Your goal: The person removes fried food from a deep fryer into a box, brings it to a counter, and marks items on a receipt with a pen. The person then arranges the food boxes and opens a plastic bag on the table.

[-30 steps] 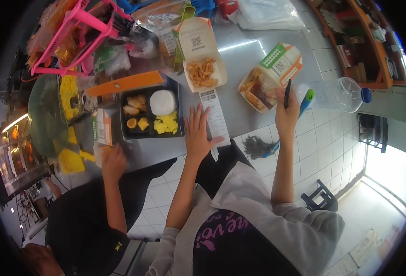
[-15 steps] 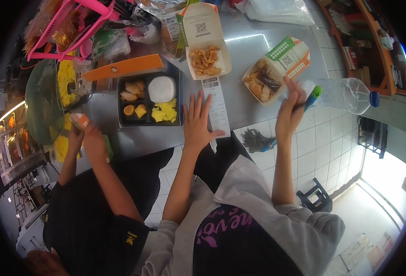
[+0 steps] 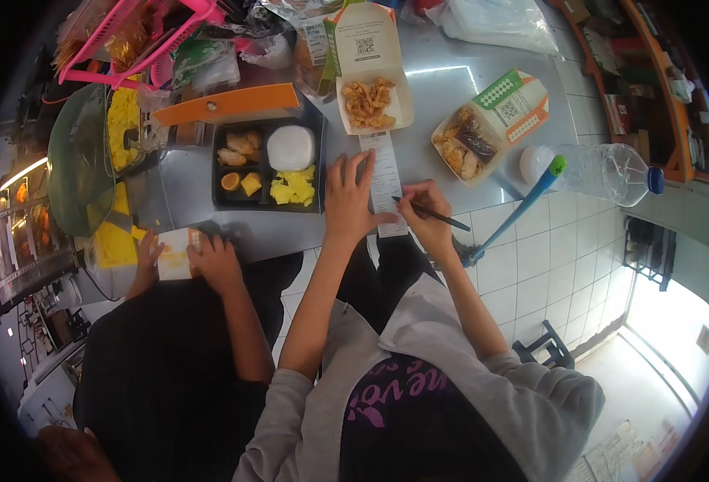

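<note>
My left hand (image 3: 350, 201) lies flat with its thumb out, pressing on the left side of a long printed receipt (image 3: 383, 173). In my right hand (image 3: 429, 225) is a slim black pen (image 3: 435, 214), its tip at the right side of the paper. Just beyond the receipt stands an open carton of fried pieces (image 3: 370, 107). Left of my left hand sits a black compartment box (image 3: 268, 205) with rice, yellow egg and browned pieces. A second open carton (image 3: 499, 157) with fried food rests to the right.
A co-worker's hands (image 3: 216, 263) hold a small white and orange box (image 3: 177, 255) on the left. A plastic bottle (image 3: 603, 173) lies at the right near a blue handle with a green end (image 3: 558, 166). A pink basket (image 3: 142, 56) and plastic bags (image 3: 495, 28) stand behind.
My right hand has come from beside the right carton down to the receipt, and the pen now shows in it. My left hand stays on the paper. The co-worker's box has moved lower and right.
</note>
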`<state>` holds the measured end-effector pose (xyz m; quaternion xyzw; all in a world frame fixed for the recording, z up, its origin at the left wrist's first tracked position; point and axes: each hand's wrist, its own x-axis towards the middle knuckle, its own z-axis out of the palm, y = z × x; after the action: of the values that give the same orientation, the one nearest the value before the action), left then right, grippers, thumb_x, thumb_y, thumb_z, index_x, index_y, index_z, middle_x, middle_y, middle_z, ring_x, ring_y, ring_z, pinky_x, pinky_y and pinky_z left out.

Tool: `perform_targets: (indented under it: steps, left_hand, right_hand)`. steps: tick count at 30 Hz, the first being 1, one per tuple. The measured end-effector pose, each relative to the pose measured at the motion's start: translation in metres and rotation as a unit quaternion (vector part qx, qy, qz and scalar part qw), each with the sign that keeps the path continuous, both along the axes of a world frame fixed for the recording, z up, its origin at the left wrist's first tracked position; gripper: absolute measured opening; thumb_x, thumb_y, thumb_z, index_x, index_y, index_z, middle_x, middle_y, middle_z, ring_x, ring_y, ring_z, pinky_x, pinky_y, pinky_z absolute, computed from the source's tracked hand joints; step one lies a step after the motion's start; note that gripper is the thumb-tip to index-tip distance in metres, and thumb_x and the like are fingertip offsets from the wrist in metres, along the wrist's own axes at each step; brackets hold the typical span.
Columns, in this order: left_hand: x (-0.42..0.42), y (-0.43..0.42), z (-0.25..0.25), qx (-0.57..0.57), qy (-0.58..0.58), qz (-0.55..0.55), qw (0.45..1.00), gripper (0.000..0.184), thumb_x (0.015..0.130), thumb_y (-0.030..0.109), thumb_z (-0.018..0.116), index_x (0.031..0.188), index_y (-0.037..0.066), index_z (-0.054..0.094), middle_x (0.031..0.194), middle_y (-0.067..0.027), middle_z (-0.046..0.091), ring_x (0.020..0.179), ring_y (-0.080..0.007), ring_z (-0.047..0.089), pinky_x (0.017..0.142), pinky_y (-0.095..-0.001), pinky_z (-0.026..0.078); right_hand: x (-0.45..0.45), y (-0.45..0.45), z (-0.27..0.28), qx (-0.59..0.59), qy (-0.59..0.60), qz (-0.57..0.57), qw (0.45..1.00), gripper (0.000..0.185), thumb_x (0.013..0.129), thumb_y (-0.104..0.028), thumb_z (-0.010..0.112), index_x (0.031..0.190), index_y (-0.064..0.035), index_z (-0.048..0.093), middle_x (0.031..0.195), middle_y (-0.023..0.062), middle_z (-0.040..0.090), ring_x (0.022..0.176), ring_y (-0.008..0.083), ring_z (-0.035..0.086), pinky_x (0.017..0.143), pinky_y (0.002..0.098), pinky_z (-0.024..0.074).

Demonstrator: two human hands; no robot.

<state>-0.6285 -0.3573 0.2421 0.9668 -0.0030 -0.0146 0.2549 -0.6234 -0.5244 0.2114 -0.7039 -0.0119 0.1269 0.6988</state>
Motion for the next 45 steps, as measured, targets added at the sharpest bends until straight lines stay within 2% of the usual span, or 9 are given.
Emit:
perform_targets:
  steps: [2, 4, 14, 17, 19, 23, 25, 28, 45]
  left_hand:
    - [-0.001, -0.001, 0.000, -0.009, 0.003, 0.005, 1.000, 0.115, 0.041, 0.039, 0.089, 0.140, 0.013, 0.036, 0.134, -0.0014, 0.038, 0.128, -0.0341, 0.033, 0.108, -0.0531, 0.029]
    - [-0.003, -0.001, -0.002, -0.011, -0.001, 0.005, 1.000, 0.114, 0.041, 0.039, 0.089, 0.139, 0.013, 0.036, 0.136, -0.0012, 0.038, 0.130, -0.0338, 0.031, 0.108, -0.0540, 0.028]
    - [-0.010, 0.001, 0.008, -0.013, 0.026, -0.010, 1.000, 0.118, 0.039, 0.038, 0.089, 0.140, 0.014, 0.034, 0.150, -0.0011, 0.027, 0.139, -0.0333, 0.020, 0.112, -0.0554, 0.023]
    - [-0.009, 0.002, 0.005, -0.011, 0.026, -0.012, 1.000, 0.121, 0.038, 0.038, 0.089, 0.142, 0.014, 0.032, 0.151, -0.0008, 0.026, 0.139, -0.0327, 0.020, 0.112, -0.0545, 0.023]
    - [-0.007, 0.002, 0.006, -0.008, 0.029, -0.013, 0.999, 0.122, 0.038, 0.038, 0.090, 0.143, 0.014, 0.031, 0.151, -0.0007, 0.025, 0.139, -0.0325, 0.020, 0.112, -0.0543, 0.023]
    - [-0.005, 0.003, 0.006, -0.002, 0.039, -0.017, 0.999, 0.127, 0.037, 0.039, 0.090, 0.145, 0.014, 0.027, 0.153, -0.0006, 0.022, 0.140, -0.0323, 0.020, 0.113, -0.0537, 0.022]
    - [-0.003, 0.003, 0.007, 0.002, 0.041, -0.018, 0.999, 0.129, 0.037, 0.039, 0.090, 0.146, 0.014, 0.027, 0.153, -0.0009, 0.022, 0.140, -0.0323, 0.020, 0.113, -0.0535, 0.022]
    - [-0.002, 0.002, 0.006, 0.014, 0.042, -0.020, 0.999, 0.131, 0.035, 0.041, 0.090, 0.146, 0.014, 0.026, 0.153, -0.0017, 0.022, 0.140, -0.0325, 0.020, 0.113, -0.0533, 0.020]
    - [-0.002, 0.003, 0.003, 0.027, 0.037, -0.024, 0.999, 0.132, 0.034, 0.044, 0.090, 0.146, 0.013, 0.027, 0.154, -0.0040, 0.021, 0.139, -0.0325, 0.020, 0.114, -0.0545, 0.017]
  right_hand:
    - [0.000, -0.001, -0.007, -0.039, -0.026, 0.022, 0.999, 0.015, 0.086, 0.005, 0.061, 0.099, 0.0004, 0.054, 0.088, 0.0088, 0.064, 0.083, 0.0120, 0.064, 0.074, 0.0232, 0.0516]
    - [0.001, 0.004, -0.003, 0.001, -0.004, -0.018, 1.000, 0.014, 0.082, 0.003, 0.064, 0.094, -0.0009, 0.058, 0.083, 0.0048, 0.061, 0.079, 0.0100, 0.062, 0.070, 0.0228, 0.0493]
    - [-0.002, -0.004, -0.007, -0.012, 0.000, 0.000, 1.000, 0.012, 0.083, 0.004, 0.062, 0.093, -0.0001, 0.057, 0.089, 0.0055, 0.061, 0.080, 0.0122, 0.064, 0.073, 0.0244, 0.0505]
    - [-0.002, -0.004, -0.001, -0.025, -0.001, -0.004, 1.000, 0.012, 0.083, 0.004, 0.062, 0.094, -0.0006, 0.057, 0.089, 0.0053, 0.060, 0.081, 0.0126, 0.064, 0.074, 0.0245, 0.0508]
    - [-0.004, -0.001, 0.004, 0.050, 0.014, -0.066, 0.997, 0.013, 0.083, 0.004, 0.062, 0.095, -0.0008, 0.058, 0.087, 0.0046, 0.059, 0.081, 0.0125, 0.064, 0.075, 0.0249, 0.0515]
    - [-0.005, -0.005, 0.003, 0.050, 0.049, -0.070, 0.995, 0.014, 0.083, 0.005, 0.062, 0.095, -0.0007, 0.058, 0.085, 0.0037, 0.057, 0.083, 0.0121, 0.064, 0.077, 0.0251, 0.0520]
    - [-0.004, -0.007, -0.002, -0.020, -0.007, -0.008, 1.000, 0.014, 0.082, 0.005, 0.063, 0.094, -0.0004, 0.059, 0.087, 0.0039, 0.058, 0.085, 0.0123, 0.064, 0.079, 0.0255, 0.0524]
    - [-0.002, -0.003, 0.002, -0.028, -0.028, 0.020, 0.999, 0.015, 0.081, 0.006, 0.065, 0.094, -0.0003, 0.060, 0.088, 0.0046, 0.059, 0.085, 0.0125, 0.063, 0.079, 0.0254, 0.0521]
    - [-0.008, -0.006, 0.002, -0.033, 0.003, 0.007, 0.999, 0.012, 0.081, 0.005, 0.065, 0.091, 0.0001, 0.060, 0.088, 0.0046, 0.060, 0.085, 0.0108, 0.062, 0.080, 0.0242, 0.0502]
